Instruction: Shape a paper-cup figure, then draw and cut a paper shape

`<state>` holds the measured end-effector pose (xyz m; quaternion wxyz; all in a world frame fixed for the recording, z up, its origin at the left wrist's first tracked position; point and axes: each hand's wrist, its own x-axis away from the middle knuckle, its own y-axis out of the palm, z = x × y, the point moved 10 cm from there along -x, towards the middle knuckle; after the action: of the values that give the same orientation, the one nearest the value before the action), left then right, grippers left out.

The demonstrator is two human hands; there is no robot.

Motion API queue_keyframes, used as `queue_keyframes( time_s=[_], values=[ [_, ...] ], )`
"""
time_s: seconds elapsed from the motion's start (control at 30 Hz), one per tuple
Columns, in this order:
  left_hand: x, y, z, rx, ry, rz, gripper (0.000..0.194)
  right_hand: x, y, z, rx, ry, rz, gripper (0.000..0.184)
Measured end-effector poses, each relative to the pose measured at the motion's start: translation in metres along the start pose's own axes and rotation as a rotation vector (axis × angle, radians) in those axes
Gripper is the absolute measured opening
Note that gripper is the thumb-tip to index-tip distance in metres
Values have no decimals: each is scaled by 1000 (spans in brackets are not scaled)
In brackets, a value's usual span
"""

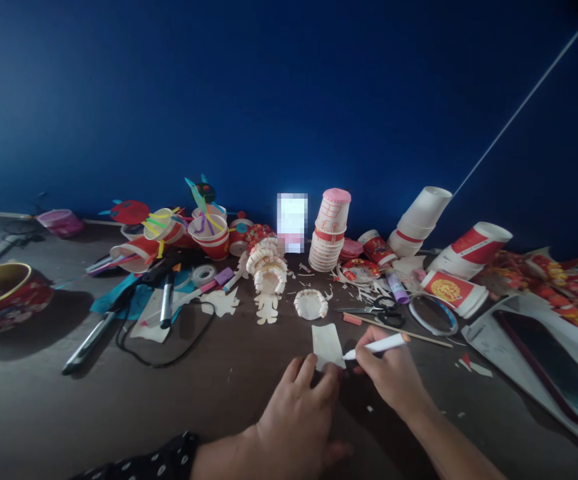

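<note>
A small white paper piece (327, 345) lies on the dark table (229, 393). My left hand (296, 413) lies flat with fingers stretched out, fingertips pressing the paper's near edge. My right hand (391, 370) is closed round a white pen (377, 346) with an orange end, its tip touching the paper's right lower corner. A cut paper figure (267, 309) and a fringed paper cup base (311, 304) lie just beyond the paper.
Stacks of red-and-white paper cups (329, 230) and decorated cups (211, 233) crowd the back by the blue wall. Scissors (379, 310), a glue stick (397, 288), a wooden stick (399, 329), tape (203, 274), markers (167, 300), a black cable (169, 350), a bowl (1, 293) and a tablet (553, 370) surround the paper.
</note>
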<state>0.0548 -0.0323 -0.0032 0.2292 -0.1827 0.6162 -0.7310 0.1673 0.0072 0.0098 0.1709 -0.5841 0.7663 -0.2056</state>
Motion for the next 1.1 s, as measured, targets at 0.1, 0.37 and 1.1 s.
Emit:
queue_keyframes(
  time_s=[0.1,0.37,1.1],
  values=[
    [0,-1,-1,1,-8,5,69,0,-1,1,-45,30,17,11],
    [1,-2,-2,37,-17,-6,72,4,-13,8,-229,70,136,14],
    [2,6,8,-10,-7,-27,58,15,14,-19,142,-184,-25,16]
  ],
)
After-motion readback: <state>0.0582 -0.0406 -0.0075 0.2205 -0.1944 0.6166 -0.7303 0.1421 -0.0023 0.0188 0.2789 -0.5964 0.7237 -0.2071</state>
